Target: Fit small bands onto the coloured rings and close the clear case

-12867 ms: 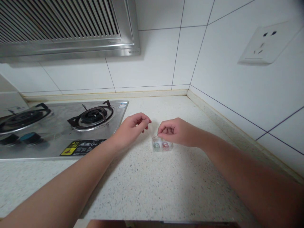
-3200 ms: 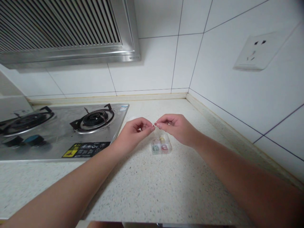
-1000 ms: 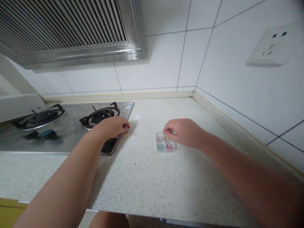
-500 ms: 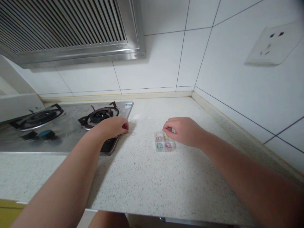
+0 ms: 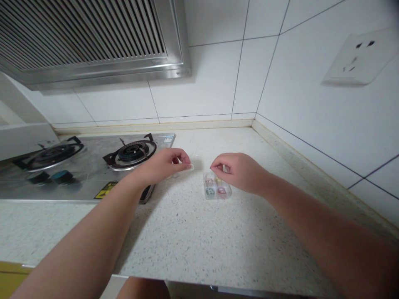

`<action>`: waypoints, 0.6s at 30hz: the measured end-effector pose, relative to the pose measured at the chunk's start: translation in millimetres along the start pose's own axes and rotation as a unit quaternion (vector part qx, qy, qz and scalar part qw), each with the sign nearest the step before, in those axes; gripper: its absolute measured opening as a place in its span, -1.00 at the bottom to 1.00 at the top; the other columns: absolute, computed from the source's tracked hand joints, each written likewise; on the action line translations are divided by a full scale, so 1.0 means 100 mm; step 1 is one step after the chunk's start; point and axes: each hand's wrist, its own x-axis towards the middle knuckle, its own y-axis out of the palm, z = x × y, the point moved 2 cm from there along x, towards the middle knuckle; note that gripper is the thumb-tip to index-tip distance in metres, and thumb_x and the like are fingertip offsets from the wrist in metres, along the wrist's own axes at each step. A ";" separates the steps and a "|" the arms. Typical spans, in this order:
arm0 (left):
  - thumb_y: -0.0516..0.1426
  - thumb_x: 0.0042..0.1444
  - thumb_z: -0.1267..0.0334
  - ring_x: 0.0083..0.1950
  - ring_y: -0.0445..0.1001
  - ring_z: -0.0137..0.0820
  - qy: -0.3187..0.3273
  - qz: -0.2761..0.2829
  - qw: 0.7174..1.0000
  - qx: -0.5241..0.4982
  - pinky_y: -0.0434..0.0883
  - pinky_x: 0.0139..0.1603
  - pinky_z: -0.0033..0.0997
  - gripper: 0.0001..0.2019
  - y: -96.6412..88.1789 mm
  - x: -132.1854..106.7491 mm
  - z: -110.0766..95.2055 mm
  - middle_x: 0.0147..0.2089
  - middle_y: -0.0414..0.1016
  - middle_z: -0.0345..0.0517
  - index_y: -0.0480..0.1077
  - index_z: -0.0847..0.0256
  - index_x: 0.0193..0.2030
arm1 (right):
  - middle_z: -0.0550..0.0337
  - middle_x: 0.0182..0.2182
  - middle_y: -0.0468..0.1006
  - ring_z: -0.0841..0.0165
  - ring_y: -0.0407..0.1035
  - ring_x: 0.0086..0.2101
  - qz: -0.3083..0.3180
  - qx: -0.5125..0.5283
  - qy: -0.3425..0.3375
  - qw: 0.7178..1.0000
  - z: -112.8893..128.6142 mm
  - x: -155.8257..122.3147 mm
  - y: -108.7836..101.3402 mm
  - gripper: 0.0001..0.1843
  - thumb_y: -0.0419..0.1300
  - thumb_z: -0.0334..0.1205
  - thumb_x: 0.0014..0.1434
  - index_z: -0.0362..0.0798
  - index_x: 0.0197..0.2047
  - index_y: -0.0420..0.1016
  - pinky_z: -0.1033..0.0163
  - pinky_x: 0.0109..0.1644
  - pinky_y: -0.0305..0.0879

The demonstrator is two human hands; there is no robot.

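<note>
A small clear compartment box (image 5: 217, 187) lies on the speckled counter (image 5: 199, 241), with tiny coloured rings in its cells. My right hand (image 5: 240, 171) hovers just over the box's far edge, thumb and forefinger pinched; what they hold is too small to make out. My left hand (image 5: 166, 164) is a little left of the box, beside the stove's corner, fingers curled in a pinch. A small pale band (image 5: 190, 167) shows at its fingertips. The two hands are a short gap apart.
A steel gas stove (image 5: 93, 170) with two burners takes up the counter's left side, under a range hood (image 5: 93, 41). Tiled walls meet in the corner behind, and a wall socket (image 5: 358, 58) sits at upper right. The counter's front edge runs along the bottom.
My left hand has moved right from the stove's edge toward the box, and the small ring that lay on the counter beside it is no longer seen. My right hand has barely shifted.
</note>
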 end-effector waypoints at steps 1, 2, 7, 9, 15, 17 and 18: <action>0.23 0.15 0.05 -0.37 0.28 -0.46 0.003 -0.009 1.000 -0.025 0.21 -0.36 -0.47 -0.73 0.04 0.01 -0.02 -0.36 0.44 -0.17 0.47 0.25 -0.25 | 0.31 -0.39 0.53 0.49 0.30 -0.42 -0.006 0.026 0.010 1.000 0.01 0.00 0.00 -0.90 0.19 -0.24 0.19 -0.01 -0.27 0.55 0.33 -0.33 0.11; 0.23 0.15 0.05 -0.38 0.27 -0.47 0.005 -0.013 0.999 -0.048 0.19 -0.38 -0.48 -0.73 0.08 0.01 -0.03 -0.38 0.41 -0.17 0.47 0.26 -0.25 | 0.32 -0.42 0.52 0.51 0.27 -0.46 -0.010 0.052 0.023 0.998 0.03 0.00 0.00 -0.90 0.21 -0.21 0.19 0.00 -0.27 0.56 0.33 -0.37 0.09; 0.26 0.14 0.09 -0.38 0.22 -0.51 0.022 -0.007 0.986 -0.163 0.15 -0.38 -0.51 -0.74 0.30 0.04 -0.11 -0.41 0.33 -0.19 0.46 0.30 -0.26 | 0.31 -0.52 0.45 0.52 0.17 -0.54 0.007 0.177 0.068 0.982 0.06 -0.01 0.05 -0.82 0.24 -0.10 0.20 -0.02 -0.27 0.56 0.34 -0.49 0.04; 0.27 0.13 0.10 -0.40 0.20 -0.53 0.019 0.008 0.976 -0.217 0.13 -0.41 -0.53 -0.72 0.38 0.04 -0.14 -0.42 0.30 -0.21 0.44 0.31 -0.27 | 0.28 -0.52 0.44 0.50 0.19 -0.52 0.015 0.212 0.077 0.974 0.06 -0.01 0.06 -0.78 0.25 -0.05 0.19 -0.04 -0.27 0.56 0.34 -0.48 0.06; 0.30 0.10 0.10 -0.50 0.13 -0.58 -0.013 0.000 0.959 -0.282 0.04 -0.51 -0.55 -0.70 0.48 0.02 -0.21 -0.48 0.23 -0.26 0.42 0.32 -0.26 | 0.25 -0.53 0.41 0.48 0.19 -0.50 0.001 0.260 0.094 0.961 -0.01 0.01 0.08 -0.71 0.32 0.00 0.13 -0.07 -0.27 0.55 0.32 -0.46 0.08; 0.29 0.11 0.11 -0.51 0.12 -0.58 -0.015 -0.010 0.958 -0.287 0.04 -0.53 -0.55 -0.72 0.47 0.02 -0.21 -0.48 0.23 -0.26 0.42 0.31 -0.26 | 0.26 -0.54 0.38 0.48 0.18 -0.51 -0.004 0.268 0.099 0.958 -0.04 0.01 0.08 -0.72 0.33 -0.02 0.12 -0.08 -0.27 0.54 0.32 -0.46 0.07; 0.29 0.11 0.11 -0.51 0.13 -0.58 -0.016 -0.012 0.957 -0.289 0.04 -0.53 -0.55 -0.73 0.47 0.02 -0.22 -0.48 0.24 -0.25 0.43 0.31 -0.26 | 0.27 -0.55 0.37 0.48 0.17 -0.51 -0.005 0.271 0.102 0.957 -0.05 0.01 0.09 -0.73 0.34 -0.03 0.11 -0.08 -0.28 0.54 0.33 -0.47 0.06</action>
